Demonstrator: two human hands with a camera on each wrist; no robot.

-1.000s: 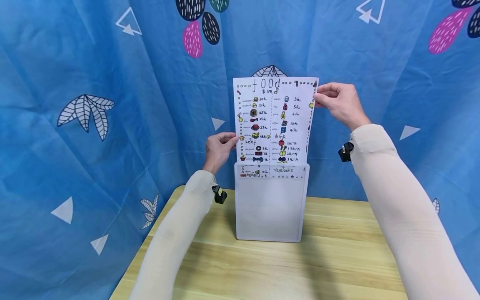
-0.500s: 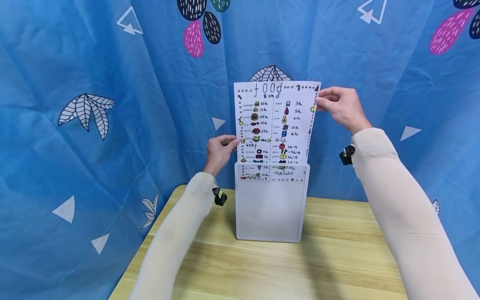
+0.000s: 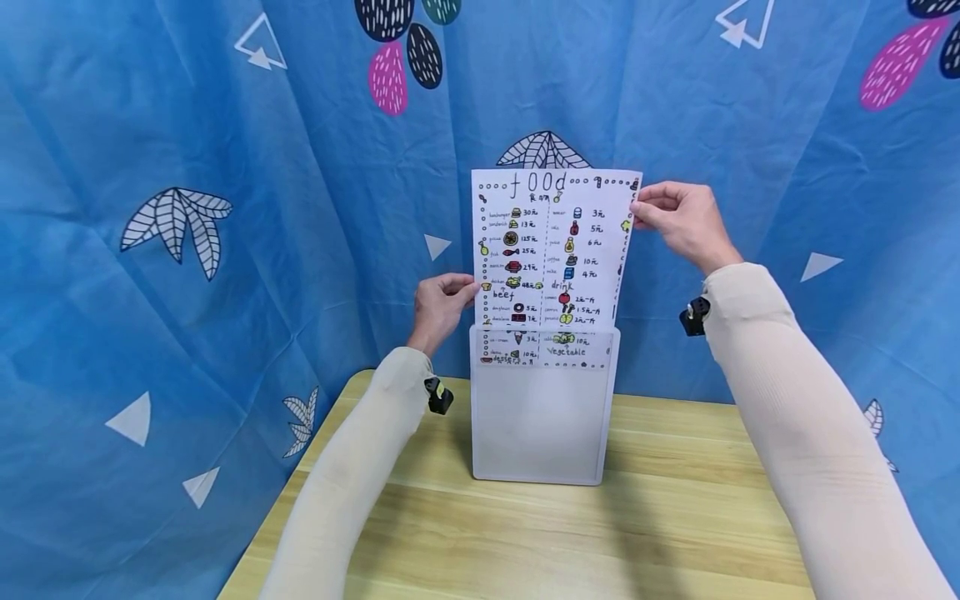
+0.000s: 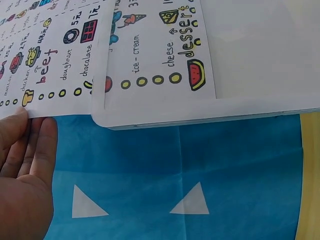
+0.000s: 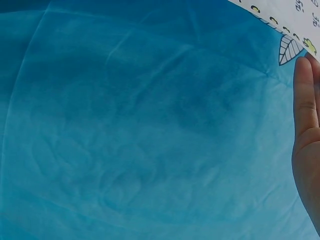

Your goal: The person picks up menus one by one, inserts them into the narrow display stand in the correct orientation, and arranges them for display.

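Menu sheet [image 3: 551, 250], thin white paper hand-drawn with "food" and coloured price rows, stands upright with its bottom strip already inside a frosted plastic sleeve [image 3: 543, 417] standing on the pale wooden bench [image 3: 675, 517]. In the head view the left hand [image 3: 438, 304] pinches the sheet's edge at 9 o'clock and the right hand [image 3: 678, 221] pinches its corner at 2 o'clock. I judge the sliding-in step is early; next, both edges should go down evenly so the paper does not buckle.

Left wrist: fingers [image 4: 42, 145] lie along the sheet's edge [image 4: 45, 65]; the sleeve's rounded rim [image 4: 200, 112] is smooth and rigid.

Right wrist: fingertips [image 5: 305, 95] meet the paper corner [image 5: 295, 22] at 1 o'clock, before a creased blue cloth [image 5: 140, 130].
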